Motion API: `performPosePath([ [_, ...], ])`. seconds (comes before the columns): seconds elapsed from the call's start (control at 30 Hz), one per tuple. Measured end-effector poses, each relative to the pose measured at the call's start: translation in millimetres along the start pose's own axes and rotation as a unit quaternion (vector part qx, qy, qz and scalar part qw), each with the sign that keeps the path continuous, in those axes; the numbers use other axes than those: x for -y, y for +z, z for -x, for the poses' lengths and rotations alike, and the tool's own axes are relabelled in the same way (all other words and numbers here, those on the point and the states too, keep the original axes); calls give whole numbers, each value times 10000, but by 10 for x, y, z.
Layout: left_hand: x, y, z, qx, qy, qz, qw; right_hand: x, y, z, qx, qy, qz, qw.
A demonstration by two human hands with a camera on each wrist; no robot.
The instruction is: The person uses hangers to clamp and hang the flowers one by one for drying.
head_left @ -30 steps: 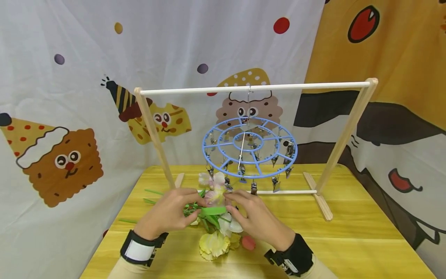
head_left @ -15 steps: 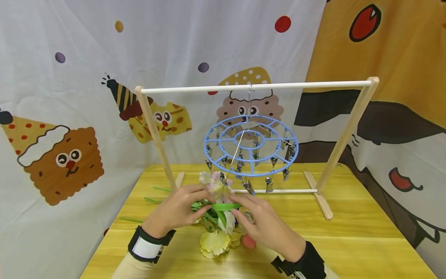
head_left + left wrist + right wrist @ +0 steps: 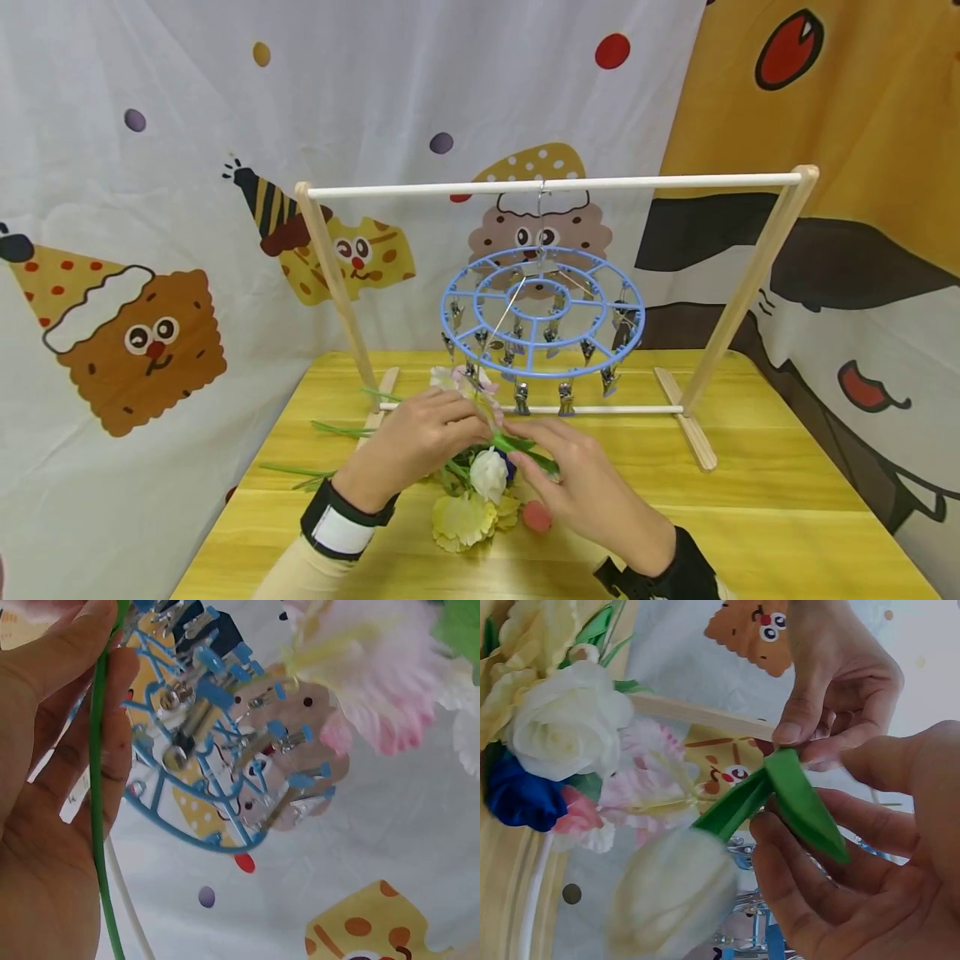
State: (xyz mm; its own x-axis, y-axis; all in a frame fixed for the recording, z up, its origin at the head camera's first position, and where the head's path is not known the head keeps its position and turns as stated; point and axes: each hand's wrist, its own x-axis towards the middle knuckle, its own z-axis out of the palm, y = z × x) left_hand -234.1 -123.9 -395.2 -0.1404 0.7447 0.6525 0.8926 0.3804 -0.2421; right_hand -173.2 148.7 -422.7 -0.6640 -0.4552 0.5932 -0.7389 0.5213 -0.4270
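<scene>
A white tulip (image 3: 675,892) with folded green leaves (image 3: 799,799) is held between both hands. The left hand (image 3: 431,437) pinches its green stem (image 3: 96,757), which runs down across the palm in the left wrist view. Around the leaves curl the fingers of the right hand (image 3: 588,487), the fingertips meeting the leaf base behind the flower. A pink-white flower (image 3: 645,776) stands beyond the hands. Beneath them on the table lie a yellow flower (image 3: 461,521), a white rose (image 3: 566,720) and a dark blue flower (image 3: 525,791).
Above the flowers a blue round clip hanger (image 3: 536,371) hangs from a white rod (image 3: 420,192) on a wooden stand (image 3: 750,283). Metal clips dangle close over the hands. Green stems (image 3: 296,469) lie at the left of the wooden table (image 3: 772,533). A printed cloth (image 3: 360,83) hangs behind.
Both hands have shifted right. The green leaf, stretched flat between them earlier, now points down to the right from the left hand's pinch. The clip hanger has turned and swayed slightly.
</scene>
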Motion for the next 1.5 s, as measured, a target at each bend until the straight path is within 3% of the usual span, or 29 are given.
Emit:
performPosePath([
  [0.13,-49,62,-57,-157,187,-76,9997,-10,7,-57,-65,-49,123,9999],
  [0.3,-102,111,-95,-200,259,30,9995,-15,31,-88,33,212,277,9994],
  [0.43,-122,132,-107,-145,250,-156,9995,-24,43,-95,128,426,290,9986],
  [0.6,-108,125,-82,-99,-7,-668,9977,-55,48,-74,104,485,277,9984],
  [0.83,23,38,-1,-542,-557,-642,9949,-114,35,24,-97,676,253,9973],
  [0.93,83,6,37,-795,-954,-332,9917,-151,15,84,-129,772,275,9966],
  [1.07,148,-12,80,-1193,-1460,245,9818,-210,-11,164,-94,931,257,9953],
  [1.3,233,33,119,-1607,-1848,1089,9634,-293,-48,243,-135,1087,105,9939],
  [1.5,246,126,121,-1744,-2068,2010,9415,-347,-39,278,-376,692,93,9969],
])
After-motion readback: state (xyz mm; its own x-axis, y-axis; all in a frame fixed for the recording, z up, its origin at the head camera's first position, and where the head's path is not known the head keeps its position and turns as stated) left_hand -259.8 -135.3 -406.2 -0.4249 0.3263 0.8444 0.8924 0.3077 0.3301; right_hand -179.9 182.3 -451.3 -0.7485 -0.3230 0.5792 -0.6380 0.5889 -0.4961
